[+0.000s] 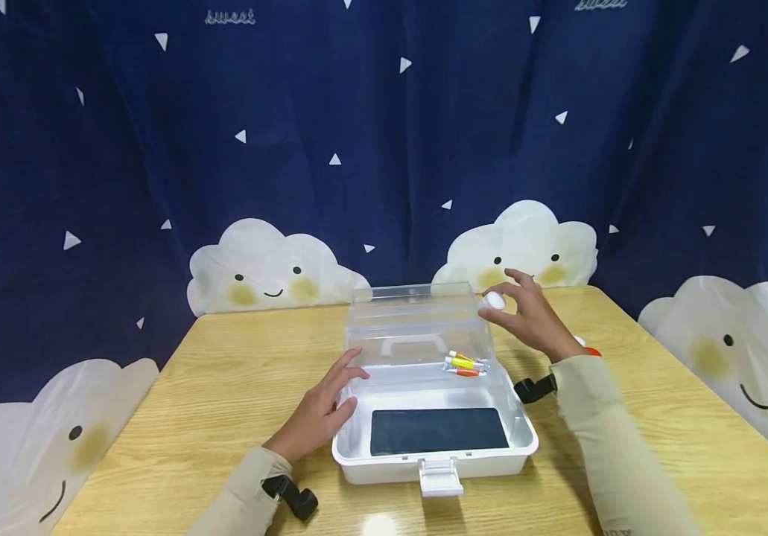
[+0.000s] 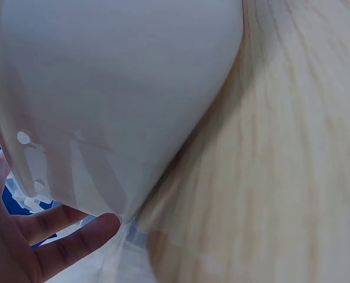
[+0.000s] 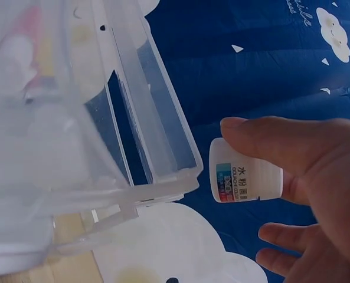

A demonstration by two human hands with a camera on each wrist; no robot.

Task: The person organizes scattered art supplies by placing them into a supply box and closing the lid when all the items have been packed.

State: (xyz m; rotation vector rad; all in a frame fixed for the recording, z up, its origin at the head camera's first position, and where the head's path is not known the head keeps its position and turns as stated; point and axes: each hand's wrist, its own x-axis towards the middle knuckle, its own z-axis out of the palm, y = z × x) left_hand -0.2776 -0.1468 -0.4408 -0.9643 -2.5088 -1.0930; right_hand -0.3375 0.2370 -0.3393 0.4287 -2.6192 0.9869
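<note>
A white gouache paint jar (image 3: 245, 177) is pinched between the thumb and fingers of my right hand (image 1: 527, 313), lifted beside the right end of the raised clear lid (image 1: 417, 309). In the right wrist view its printed label faces the camera. The lid belongs to a white storage box (image 1: 390, 474) that stands open on the table. My left hand (image 1: 319, 417) rests at the box's left rim, fingers loosely extended; two fingertips touch its wall in the left wrist view. Several small paint tubes (image 1: 465, 365) lie at the back right of the box. A dark flat rectangle (image 1: 437, 430) covers part of its floor.
A white latch (image 1: 440, 476) hangs down at the box's front. Behind my right wrist, a red and white item (image 1: 591, 351) is partly hidden by the sleeve. The wooden table (image 1: 236, 380) reaches back to a dark blue curtain (image 1: 290, 149) with cloud prints.
</note>
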